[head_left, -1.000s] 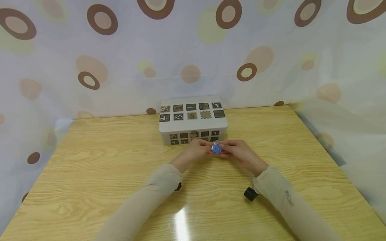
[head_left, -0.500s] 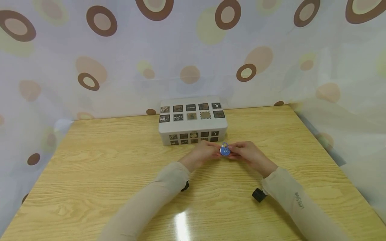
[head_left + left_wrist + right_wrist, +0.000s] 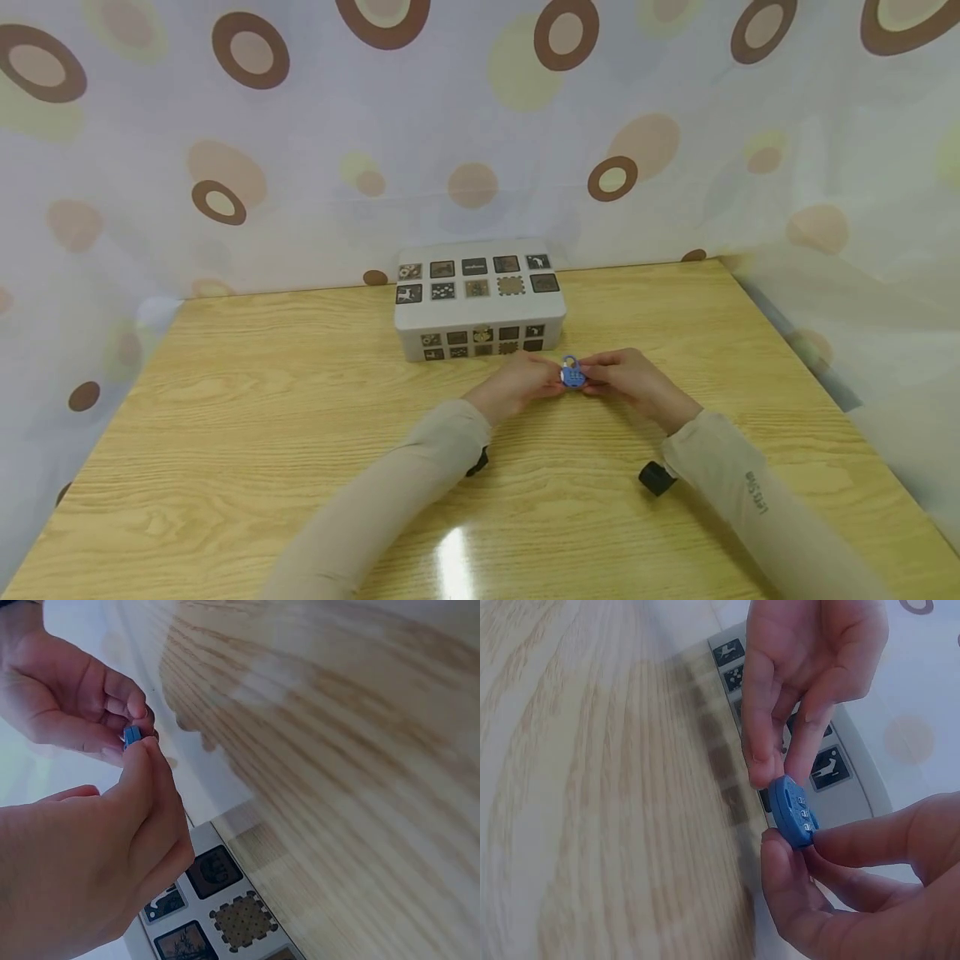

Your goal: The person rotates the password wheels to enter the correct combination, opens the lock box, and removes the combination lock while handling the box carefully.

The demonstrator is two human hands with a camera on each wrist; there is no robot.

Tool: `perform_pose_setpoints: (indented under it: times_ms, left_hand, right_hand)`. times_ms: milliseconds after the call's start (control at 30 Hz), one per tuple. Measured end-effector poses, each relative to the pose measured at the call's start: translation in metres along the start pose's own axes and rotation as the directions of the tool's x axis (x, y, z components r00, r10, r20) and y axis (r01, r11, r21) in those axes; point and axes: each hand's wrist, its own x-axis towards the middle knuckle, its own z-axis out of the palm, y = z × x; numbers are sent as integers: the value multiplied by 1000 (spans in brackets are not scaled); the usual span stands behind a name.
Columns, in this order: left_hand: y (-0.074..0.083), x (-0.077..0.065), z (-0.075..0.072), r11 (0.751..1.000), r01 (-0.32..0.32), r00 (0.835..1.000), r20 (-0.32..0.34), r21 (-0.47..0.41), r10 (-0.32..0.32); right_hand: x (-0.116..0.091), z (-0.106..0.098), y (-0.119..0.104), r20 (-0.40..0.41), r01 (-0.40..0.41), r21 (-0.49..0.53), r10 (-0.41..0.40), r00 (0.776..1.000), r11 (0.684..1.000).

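Observation:
A small blue combination padlock [image 3: 573, 377] is held up between both hands, in front of the white box's right front corner. Its looped shackle points upward in the head view, and a row of small number dials [image 3: 805, 814] shows on its face in the right wrist view. My left hand [image 3: 522, 385] pinches the padlock at one side with its fingertips. From the opposite side my right hand [image 3: 636, 385] grips it between thumb and fingers. Only a small part of the padlock [image 3: 132, 735] shows in the left wrist view; the fingers hide the rest.
Behind the hands stands a white lidded box [image 3: 480, 312] with dark square pictures and a clasp [image 3: 482, 334] on its front. It rests on a wood-grain table [image 3: 262, 417]. A dotted white curtain [image 3: 420, 125] hangs along the back and sides.
Both hands have moved a little to the right with the padlock, away from the front of the box. The padlock has turned slightly, and more of the box front shows.

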Motion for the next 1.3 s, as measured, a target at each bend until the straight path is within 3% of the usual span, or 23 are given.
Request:
perform_pose_setpoints:
  times_ms: [333, 600, 867, 1300]
  left_hand:
    - [-3, 6, 10, 1000, 17, 1000, 14, -14, -17]
    - [-6, 8, 16, 999, 34, 999, -20, -43, -35]
    - [-4, 8, 17, 998, 48, 999, -13, -43, -48]
    - [-4, 7, 17, 998, 46, 999, -3, -53, -46]
  right_hand:
    - [0, -7, 2, -51, -32, -87, 28, 998, 996]
    - [0, -6, 3, -88, -71, -122, 61, 994, 990]
    - [0, -5, 2, -114, -67, -147, 51, 992, 987]
    - [-5, 1, -1, -138, -23, -289, -17, 990, 957]
